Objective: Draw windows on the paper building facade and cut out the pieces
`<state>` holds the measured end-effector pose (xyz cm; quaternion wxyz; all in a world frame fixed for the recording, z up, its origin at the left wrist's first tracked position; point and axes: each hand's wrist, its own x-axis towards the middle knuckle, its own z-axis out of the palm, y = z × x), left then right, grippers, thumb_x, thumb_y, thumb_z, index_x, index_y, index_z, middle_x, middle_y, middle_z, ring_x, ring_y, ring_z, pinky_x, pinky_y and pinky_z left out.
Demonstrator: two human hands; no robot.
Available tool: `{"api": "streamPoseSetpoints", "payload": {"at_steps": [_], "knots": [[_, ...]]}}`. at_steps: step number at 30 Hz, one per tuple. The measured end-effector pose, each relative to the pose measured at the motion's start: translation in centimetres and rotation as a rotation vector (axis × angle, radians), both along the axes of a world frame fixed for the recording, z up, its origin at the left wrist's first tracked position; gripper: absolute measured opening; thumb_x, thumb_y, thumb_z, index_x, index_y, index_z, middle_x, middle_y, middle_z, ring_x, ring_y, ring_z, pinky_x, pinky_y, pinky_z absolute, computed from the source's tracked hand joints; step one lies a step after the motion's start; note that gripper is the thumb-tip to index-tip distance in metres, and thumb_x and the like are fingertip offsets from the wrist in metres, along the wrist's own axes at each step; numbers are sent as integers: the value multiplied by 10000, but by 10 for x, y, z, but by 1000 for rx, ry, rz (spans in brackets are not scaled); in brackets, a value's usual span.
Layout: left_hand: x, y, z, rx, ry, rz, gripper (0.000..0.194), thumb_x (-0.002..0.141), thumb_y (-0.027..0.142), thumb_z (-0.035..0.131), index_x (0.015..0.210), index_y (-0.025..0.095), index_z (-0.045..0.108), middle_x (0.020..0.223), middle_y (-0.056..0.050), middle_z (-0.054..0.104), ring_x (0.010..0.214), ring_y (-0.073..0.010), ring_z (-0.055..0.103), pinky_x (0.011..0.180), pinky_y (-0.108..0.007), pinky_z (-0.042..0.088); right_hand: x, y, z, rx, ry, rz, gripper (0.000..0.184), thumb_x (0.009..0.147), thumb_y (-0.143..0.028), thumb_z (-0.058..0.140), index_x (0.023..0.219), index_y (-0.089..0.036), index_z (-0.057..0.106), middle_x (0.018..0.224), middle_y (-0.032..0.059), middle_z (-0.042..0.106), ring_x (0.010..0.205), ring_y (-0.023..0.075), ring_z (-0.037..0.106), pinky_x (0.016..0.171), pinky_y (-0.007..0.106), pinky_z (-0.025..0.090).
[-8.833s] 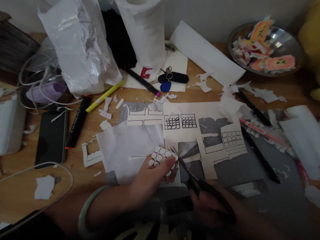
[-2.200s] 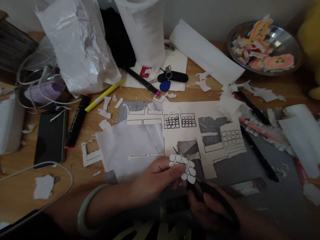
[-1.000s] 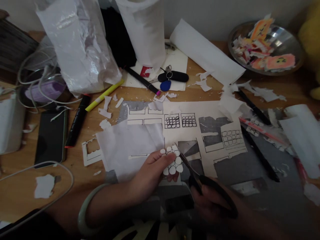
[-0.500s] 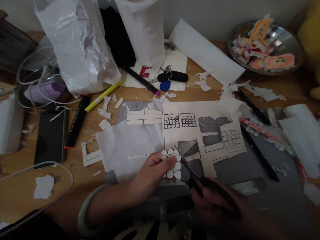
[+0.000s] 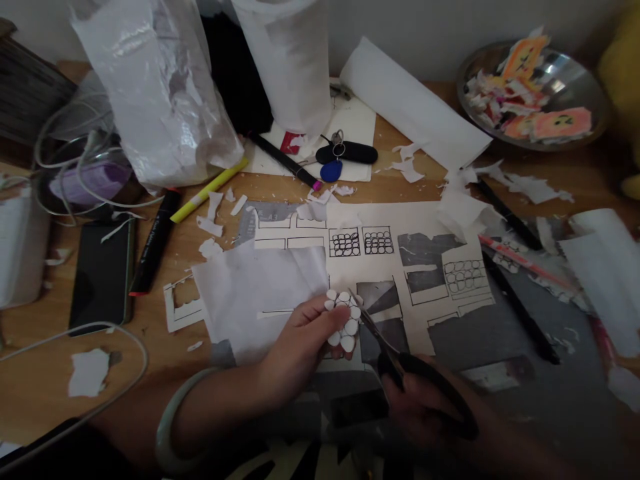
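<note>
Between the thumb and fingers of my left hand (image 5: 305, 337) is a small paper cutout (image 5: 351, 327), drawn with rows of white circles and scalloped along its edge. My right hand (image 5: 417, 400) grips black-handled scissors (image 5: 383, 343), whose blades point up and left and meet the cutout's right edge. My thumb covers part of the cutout. Beneath both hands lies a white sheet (image 5: 370, 267) with inked grids of circles and several cut-out openings. A blank white paper (image 5: 265, 287) overlaps it on the left.
A grey cutting mat (image 5: 540, 413) lies under the papers. Markers, including a yellow one (image 5: 210, 190), a phone (image 5: 100, 277), keys (image 5: 338, 150) and paper scraps surround the work. A metal bowl (image 5: 533, 140) of coloured paper pieces stands at the back right, a plastic bag (image 5: 160, 100) at the back left.
My left hand has tilted and turned the cutout slightly, raising its top edge. The scissor blades, apart at the tips before, now look closer together against the cutout's edge.
</note>
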<state>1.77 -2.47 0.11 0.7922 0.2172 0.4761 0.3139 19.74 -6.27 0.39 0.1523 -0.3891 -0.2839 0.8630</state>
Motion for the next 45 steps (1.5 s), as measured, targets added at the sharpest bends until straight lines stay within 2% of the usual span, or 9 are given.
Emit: {"api": "streamPoseSetpoints", "payload": {"at_steps": [5,8,15,21,29,33,37,40,45], "knots": [[-1,-1,1,1,39,-112,277,695,393,653,642,141,551,540,32,503,493,-72,412,496,-207,310,0,5,7,44,-60,86,546,740,-685,439,553,-175,381,467,-59,325,418,46,269,397,205,208],[0,0,3,-15,18,-160,277,684,403,664,668,144,567,544,40,494,485,-68,407,489,-206,310,0,5,8,13,-53,98,542,734,-694,438,582,-177,380,493,-62,317,426,44,244,393,201,201],[0,0,1,64,41,-114,377,819,432,471,564,159,519,509,25,485,494,-81,432,496,-209,339,-1,3,7,34,-76,70,536,746,-674,431,554,-177,384,483,-61,303,424,52,262,397,205,201],[-1,0,0,68,80,-233,311,787,404,511,614,151,564,505,23,485,516,-91,454,522,-218,346,-3,8,11,26,-80,90,557,731,-690,430,515,-181,361,469,-55,319,427,57,270,406,206,216],[-1,0,0,-34,31,-164,291,719,379,569,552,142,536,488,19,489,479,-81,448,496,-214,338,-1,8,7,80,-86,153,557,759,-691,388,543,-179,380,477,-57,311,429,55,252,408,214,222],[-2,1,3,-76,-6,-109,284,680,359,598,511,147,513,443,38,443,424,-64,388,439,-205,286,2,6,7,42,-85,137,522,764,-675,395,569,-195,337,480,-56,316,431,61,256,402,220,197],[-4,1,4,-24,23,-162,261,650,348,627,508,139,559,427,36,447,414,-57,353,427,-205,256,6,5,3,18,-8,171,522,739,-676,440,572,-188,360,478,-62,307,422,53,270,400,211,207],[-5,2,3,-6,26,-181,250,638,329,630,489,136,572,423,31,458,407,-53,346,424,-203,248,7,4,3,-39,-29,138,510,738,-666,460,593,-185,369,488,-66,306,421,48,249,389,209,177],[-5,2,3,-34,-1,-118,228,614,289,627,450,147,554,398,42,440,383,-49,337,408,-201,239,4,2,8,-70,-62,75,509,733,-657,471,570,-194,336,482,-61,309,429,51,236,388,221,153]]}}
